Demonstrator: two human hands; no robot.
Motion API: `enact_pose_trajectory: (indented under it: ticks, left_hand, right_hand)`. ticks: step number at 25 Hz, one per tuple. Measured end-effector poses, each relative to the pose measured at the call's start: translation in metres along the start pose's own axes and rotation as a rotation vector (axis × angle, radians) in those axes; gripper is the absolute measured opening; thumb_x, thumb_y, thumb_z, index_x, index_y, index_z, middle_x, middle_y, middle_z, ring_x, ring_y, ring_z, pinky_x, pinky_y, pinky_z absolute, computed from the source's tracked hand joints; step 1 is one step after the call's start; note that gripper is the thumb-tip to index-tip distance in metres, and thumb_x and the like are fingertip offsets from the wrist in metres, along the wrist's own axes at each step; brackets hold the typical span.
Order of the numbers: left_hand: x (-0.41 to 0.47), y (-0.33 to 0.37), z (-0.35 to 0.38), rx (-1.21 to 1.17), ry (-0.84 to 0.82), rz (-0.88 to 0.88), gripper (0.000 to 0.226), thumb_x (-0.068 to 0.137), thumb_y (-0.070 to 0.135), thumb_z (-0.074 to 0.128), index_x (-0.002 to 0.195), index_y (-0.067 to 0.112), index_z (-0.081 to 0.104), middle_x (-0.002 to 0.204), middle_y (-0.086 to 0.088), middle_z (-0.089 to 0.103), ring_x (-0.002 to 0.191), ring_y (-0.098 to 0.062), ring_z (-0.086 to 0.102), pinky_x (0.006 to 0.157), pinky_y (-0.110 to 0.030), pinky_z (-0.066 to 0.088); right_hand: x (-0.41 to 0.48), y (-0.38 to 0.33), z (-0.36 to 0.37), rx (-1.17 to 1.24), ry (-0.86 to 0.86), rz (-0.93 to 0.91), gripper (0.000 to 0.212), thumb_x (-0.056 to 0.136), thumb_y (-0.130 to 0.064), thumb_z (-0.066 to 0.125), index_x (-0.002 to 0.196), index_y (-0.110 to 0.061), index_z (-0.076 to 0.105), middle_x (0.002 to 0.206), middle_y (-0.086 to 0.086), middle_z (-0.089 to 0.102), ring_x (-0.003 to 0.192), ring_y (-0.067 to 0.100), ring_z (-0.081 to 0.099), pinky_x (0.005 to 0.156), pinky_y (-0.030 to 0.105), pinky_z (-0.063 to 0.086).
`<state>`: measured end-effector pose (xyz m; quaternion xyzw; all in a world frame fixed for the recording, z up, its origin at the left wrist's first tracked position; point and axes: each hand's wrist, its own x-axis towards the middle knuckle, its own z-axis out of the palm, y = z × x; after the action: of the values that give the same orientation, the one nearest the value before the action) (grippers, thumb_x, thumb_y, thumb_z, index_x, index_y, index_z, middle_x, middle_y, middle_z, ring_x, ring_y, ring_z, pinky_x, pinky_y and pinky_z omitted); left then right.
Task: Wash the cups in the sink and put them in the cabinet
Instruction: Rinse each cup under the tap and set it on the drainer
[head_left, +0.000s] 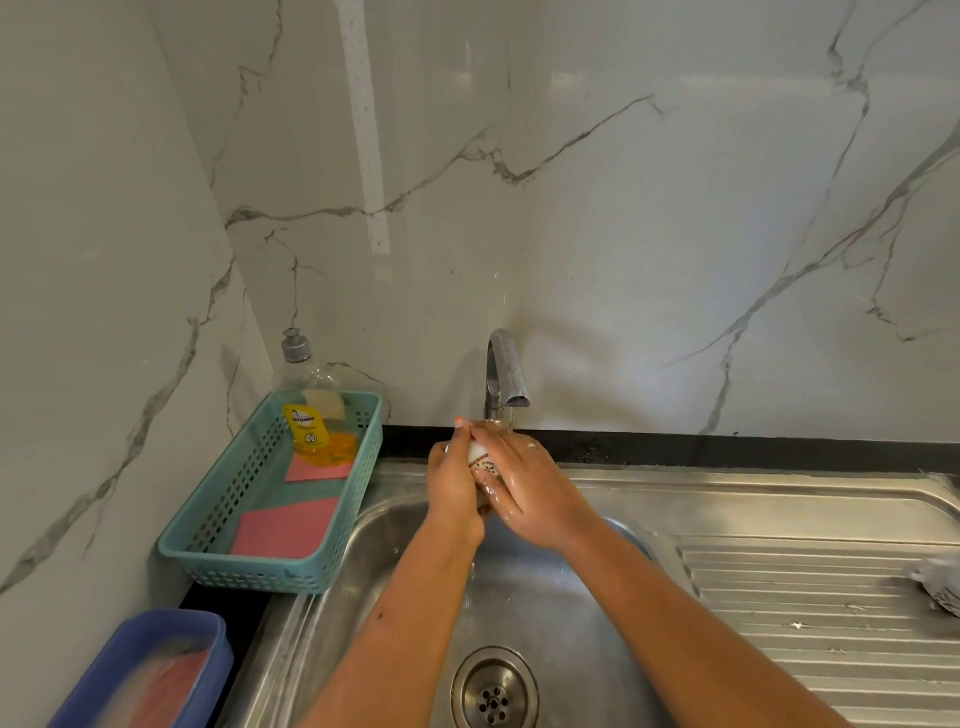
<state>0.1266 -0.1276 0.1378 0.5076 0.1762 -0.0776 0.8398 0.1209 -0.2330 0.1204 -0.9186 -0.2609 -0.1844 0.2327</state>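
One cup (480, 459) is sitting between two hands above the sink (571, 623), just below the one tap (506, 374), which is running a thin stream of water. The left hand (453, 491) is wrapping its fingers round the cup's left side. The right hand (535, 493), wet and shiny, is curling round the cup's right side. Only a strip of the white cup with its brown print is showing between them. One drain (493, 693) is lying in the sink bottom, below the arms.

Left of the sink, one teal basket (171, 545) is holding one soap bottle (304, 400) at its far end and two pink cloths (318, 470) (288, 527). One blue box (156, 639) is standing nearer the camera. On the drainboard (805, 597) at the right edge, one grey thing (937, 582) is lying, cut off by the frame.
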Motion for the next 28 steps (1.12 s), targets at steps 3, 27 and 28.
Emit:
enact_pose_trajectory:
  ticks: [3,27,28]
  left_hand:
    - [0.001,0.002,-0.005,0.203,-0.049,0.066,0.037,0.097,0.049,0.043,0.101,0.015,0.058,0.094,-0.012,0.067,0.086,-0.028,0.066,0.074,-0.042,0.054]
    - [-0.007,0.001,0.020,0.286,0.012,0.195,0.025,0.098,0.034,0.043,0.095,0.023,0.066,0.099,-0.007,0.070,0.094,-0.023,0.066,0.089,-0.043,0.053]
    - [-0.012,0.004,0.020,0.298,-0.026,0.236,0.021,0.097,0.026,0.046,0.094,0.024,0.066,0.100,-0.005,0.070,0.093,-0.021,0.066,0.087,-0.040,0.054]
  right_hand:
    - [0.005,-0.007,-0.005,0.329,-0.074,0.249,0.039,0.098,-0.044,0.034,0.123,-0.021,0.053,0.109,-0.001,0.064,0.102,0.014,0.059,0.092,0.035,0.048]
    - [0.034,-0.032,-0.020,1.036,0.254,0.984,0.015,0.093,-0.020,0.046,0.094,-0.012,0.059,0.086,0.005,0.060,0.075,0.016,0.058,0.060,0.026,0.045]
    - [0.034,-0.028,-0.022,1.146,0.217,1.040,0.013,0.093,-0.021,0.047,0.096,-0.015,0.058,0.089,0.007,0.062,0.078,0.019,0.060,0.062,0.027,0.047]
